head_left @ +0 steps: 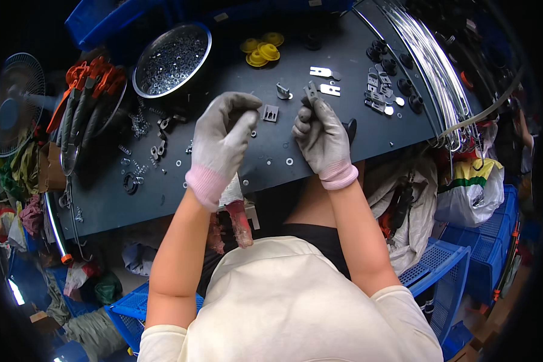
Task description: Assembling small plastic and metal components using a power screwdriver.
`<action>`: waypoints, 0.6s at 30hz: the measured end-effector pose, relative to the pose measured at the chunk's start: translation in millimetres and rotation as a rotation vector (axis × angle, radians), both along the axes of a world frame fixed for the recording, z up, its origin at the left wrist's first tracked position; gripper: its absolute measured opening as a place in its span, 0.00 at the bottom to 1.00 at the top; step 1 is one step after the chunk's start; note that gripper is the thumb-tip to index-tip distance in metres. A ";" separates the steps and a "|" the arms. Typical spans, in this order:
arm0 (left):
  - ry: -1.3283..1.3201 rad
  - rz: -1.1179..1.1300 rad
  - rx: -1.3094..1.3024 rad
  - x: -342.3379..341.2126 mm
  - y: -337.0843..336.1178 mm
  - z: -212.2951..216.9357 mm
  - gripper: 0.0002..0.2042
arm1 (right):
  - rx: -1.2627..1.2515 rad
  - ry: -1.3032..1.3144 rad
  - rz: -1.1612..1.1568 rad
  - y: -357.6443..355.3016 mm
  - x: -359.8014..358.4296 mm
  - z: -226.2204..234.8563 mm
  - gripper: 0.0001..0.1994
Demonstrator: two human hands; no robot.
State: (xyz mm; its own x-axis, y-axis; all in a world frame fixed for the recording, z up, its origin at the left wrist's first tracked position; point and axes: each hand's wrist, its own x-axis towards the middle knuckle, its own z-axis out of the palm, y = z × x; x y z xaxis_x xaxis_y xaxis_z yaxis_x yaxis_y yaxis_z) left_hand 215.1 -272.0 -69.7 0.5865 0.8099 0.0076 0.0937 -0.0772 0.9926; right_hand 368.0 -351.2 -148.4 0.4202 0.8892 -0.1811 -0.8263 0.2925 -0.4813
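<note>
Head view: right hand (pixel 323 140) pinching metal bracket (pixel 311 92) at fingertips; left hand (pixel 223 137) curled closed, contents unclear

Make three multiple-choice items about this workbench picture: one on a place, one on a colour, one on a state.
1. Where is the round metal bowl of small washers?
A. far left part of the dark bench
B. on the person's lap
C. in the blue crate on the floor

2. What colour are the plastic caps at the far edge?
A. yellow
B. green
C. white

3. What is the grey-gloved right hand doing?
A. lying flat and empty
B. pinching a small metal bracket
C. gripping the fan

Answers: 1 A, it stands beyond the left hand; 2 A, clearly yellow; 3 B, the bracket sticks up from its fingertips.
</note>
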 end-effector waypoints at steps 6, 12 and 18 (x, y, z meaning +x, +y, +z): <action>0.373 -0.203 0.909 36.2 13.3 -17.5 0.08 | 0.600 -0.056 0.225 -27.4 13.8 34.5 0.08; 0.334 -0.613 0.897 83.3 -43.1 -19.6 0.12 | 0.879 -0.456 0.085 -87.3 52.5 93.2 0.11; 0.392 -0.664 0.757 101.2 -30.2 -52.0 0.14 | -0.179 -0.710 -0.432 -108.3 17.1 65.4 0.11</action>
